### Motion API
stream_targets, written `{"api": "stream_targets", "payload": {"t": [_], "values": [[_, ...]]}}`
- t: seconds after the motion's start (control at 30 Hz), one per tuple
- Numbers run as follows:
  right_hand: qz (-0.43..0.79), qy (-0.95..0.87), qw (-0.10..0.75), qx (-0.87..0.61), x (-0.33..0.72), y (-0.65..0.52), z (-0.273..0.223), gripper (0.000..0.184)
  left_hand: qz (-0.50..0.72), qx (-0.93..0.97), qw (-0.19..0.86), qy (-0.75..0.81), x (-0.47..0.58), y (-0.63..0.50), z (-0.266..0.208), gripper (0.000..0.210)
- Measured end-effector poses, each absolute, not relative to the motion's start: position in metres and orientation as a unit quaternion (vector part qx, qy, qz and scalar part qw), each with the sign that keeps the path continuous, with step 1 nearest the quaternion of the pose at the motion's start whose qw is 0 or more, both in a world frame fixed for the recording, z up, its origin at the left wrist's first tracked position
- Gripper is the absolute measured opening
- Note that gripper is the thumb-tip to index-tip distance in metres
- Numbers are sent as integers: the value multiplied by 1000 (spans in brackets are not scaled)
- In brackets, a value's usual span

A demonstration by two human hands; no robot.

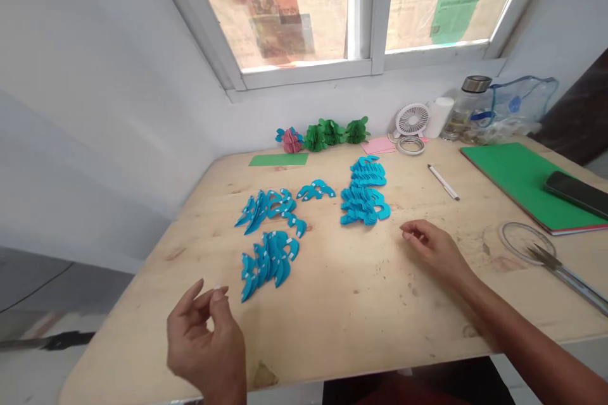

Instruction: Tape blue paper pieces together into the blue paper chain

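At the front left, my left hand (209, 335) is raised over the table edge, thumb and fingertips pinched on a small white piece (217, 287), perhaps tape. Nearest to it lies a fanned group of blue paper cutouts (270, 259) dotted with white squares. My right hand (430, 243) hovers over the wood at right, fingers loosely curled, thumb tip a little apart from the index, nothing visible between them. Just beyond its fingertips sit stacked blue paper cutouts (361, 205) without visible white squares. More white-dotted cutouts (280, 202) and a small arched cutout group (316, 190) lie mid-table.
Green paper pompoms (331, 131), a pink one (291, 139) and a green strip (278, 159) line the wall. A small fan (412, 120), tape rolls (410, 145) and a bottle (468, 107) stand behind. Rightward are a pen (443, 181), scissors (565, 275) and a green sheet (517, 177).
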State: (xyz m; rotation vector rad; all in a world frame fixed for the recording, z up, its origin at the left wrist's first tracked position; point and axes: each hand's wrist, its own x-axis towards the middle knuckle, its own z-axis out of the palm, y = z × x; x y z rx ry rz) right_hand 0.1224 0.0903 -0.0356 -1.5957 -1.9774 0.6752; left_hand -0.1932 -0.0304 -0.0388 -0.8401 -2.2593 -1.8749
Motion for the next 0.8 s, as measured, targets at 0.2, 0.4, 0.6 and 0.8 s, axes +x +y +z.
{"api": "stream_targets", "payload": {"t": [0.2, 0.4, 0.6, 0.8], "values": [[138, -742, 201, -625, 105, 146, -42, 19, -652, -305, -119, -684, -140, -14, -36, 32], [88, -741, 189, -639, 84, 160, -55, 13, -651, -363, -312, -590, -83, 13, -44, 32], [112, -727, 212, -643, 85, 161, -60, 8, -669, -307, -356, -576, -60, 37, -33, 37], [210, -699, 262, -631, 92, 160, -56, 10, -652, -292, -434, -550, -43, 39, -36, 35]]}}
